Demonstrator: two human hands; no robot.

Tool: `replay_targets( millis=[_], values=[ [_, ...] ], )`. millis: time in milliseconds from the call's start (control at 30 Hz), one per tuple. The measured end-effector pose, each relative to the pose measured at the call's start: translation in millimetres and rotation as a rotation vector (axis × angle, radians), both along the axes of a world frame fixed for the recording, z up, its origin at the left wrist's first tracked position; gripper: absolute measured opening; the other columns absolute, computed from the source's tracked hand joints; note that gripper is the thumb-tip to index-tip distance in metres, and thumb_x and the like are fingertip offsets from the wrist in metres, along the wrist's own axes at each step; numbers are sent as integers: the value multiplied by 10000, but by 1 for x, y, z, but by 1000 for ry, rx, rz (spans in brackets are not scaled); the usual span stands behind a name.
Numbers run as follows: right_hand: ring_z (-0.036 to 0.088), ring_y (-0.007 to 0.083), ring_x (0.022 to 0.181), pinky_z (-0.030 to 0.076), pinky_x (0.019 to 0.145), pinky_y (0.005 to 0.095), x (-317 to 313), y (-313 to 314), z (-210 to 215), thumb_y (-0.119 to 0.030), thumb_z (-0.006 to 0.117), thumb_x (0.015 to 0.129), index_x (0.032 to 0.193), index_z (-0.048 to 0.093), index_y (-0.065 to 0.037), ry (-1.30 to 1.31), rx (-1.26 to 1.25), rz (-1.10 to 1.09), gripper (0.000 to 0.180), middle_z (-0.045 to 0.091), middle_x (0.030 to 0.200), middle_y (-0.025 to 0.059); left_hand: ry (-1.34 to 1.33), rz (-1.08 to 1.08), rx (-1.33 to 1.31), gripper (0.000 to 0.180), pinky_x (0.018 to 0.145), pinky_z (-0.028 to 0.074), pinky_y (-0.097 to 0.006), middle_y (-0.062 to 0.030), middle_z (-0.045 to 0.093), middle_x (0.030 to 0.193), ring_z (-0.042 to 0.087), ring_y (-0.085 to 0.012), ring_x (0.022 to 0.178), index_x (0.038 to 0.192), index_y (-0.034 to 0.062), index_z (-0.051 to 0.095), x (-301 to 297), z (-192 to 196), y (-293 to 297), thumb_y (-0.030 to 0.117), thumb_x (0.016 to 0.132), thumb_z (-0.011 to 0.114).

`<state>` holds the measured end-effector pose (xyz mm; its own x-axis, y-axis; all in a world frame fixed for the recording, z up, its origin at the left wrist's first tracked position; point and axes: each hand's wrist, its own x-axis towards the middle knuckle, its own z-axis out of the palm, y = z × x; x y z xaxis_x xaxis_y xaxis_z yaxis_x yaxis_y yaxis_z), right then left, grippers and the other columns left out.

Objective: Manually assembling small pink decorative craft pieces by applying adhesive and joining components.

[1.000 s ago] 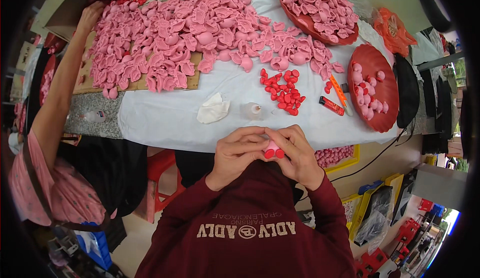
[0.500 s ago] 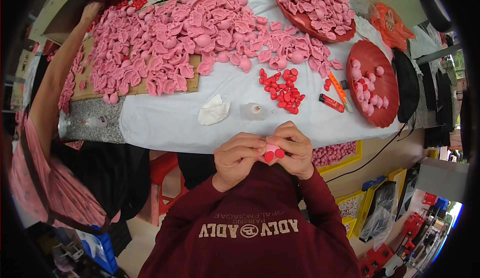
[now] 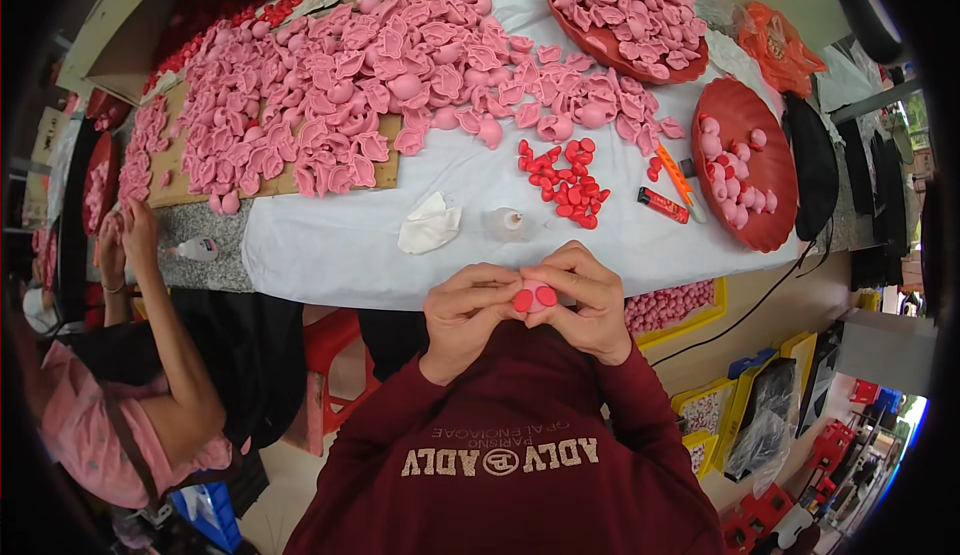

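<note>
White cloth [image 3: 330, 255] lies beyond both curled hands [image 3: 468, 317] [image 3: 588, 303] pinching a pink-and-red piece [image 3: 535, 299].

Maroon sweatshirt [image 3: 500, 515], long sleeves [image 3: 645, 405]; pale block lettering [image 3: 440, 464], round emblem [image 3: 501, 461]; left hand [image 3: 470, 310], right hand [image 3: 588, 302] bare.

The left hand [image 3: 464, 315] and the right hand [image 3: 592, 305] are close together, near each other at the tips. Their fingers [image 3: 482, 296] curl in and pinch. The left arm [image 3: 372, 425] and right arm [image 3: 652, 417] bend and reach in, with both wrists [image 3: 437, 363] bare.
</note>
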<state>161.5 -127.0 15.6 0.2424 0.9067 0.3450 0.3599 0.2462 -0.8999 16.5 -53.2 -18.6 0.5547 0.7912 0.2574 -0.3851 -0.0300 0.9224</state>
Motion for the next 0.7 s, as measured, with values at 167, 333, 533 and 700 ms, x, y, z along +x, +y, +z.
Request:
replay_targets(
  millis=[167, 333, 533, 700],
  values=[
    [511, 180, 671, 403, 576, 267, -15, 7, 6, -183, 767, 563, 991, 643, -13, -235, 164, -148, 477, 579, 770, 52, -292, -131, -566, 32, 708, 498, -276, -98, 576, 956, 576, -177, 814, 818, 5, 605, 1, -14, -5, -10, 790, 601],
    [509, 186, 664, 403, 563, 274, -22, 11, 8, -214, 749, 566, 978, 651, -13, -228, 209, -183, 469, 576, 778, 53, -431, -228, -665, 12, 787, 469, -300, -65, 557, 920, 545, -168, 874, 825, 34, 589, 1, -15, -3, 44, 822, 584],
    [503, 182, 668, 395, 553, 270, -25, 11, 7, -224, 744, 575, 962, 660, -17, -193, 247, -170, 446, 572, 789, 45, -517, -296, -708, 7, 809, 465, -320, -60, 557, 935, 541, -187, 897, 830, 55, 588, 0, -19, -1, 59, 826, 585],
    [504, 182, 674, 398, 566, 266, -27, 9, 7, -204, 752, 584, 956, 664, -22, -178, 239, -183, 424, 572, 796, 47, -502, -288, -701, 10, 792, 465, -311, -56, 565, 920, 533, -186, 899, 826, 60, 588, 1, -19, -2, 62, 819, 594]
  ],
)
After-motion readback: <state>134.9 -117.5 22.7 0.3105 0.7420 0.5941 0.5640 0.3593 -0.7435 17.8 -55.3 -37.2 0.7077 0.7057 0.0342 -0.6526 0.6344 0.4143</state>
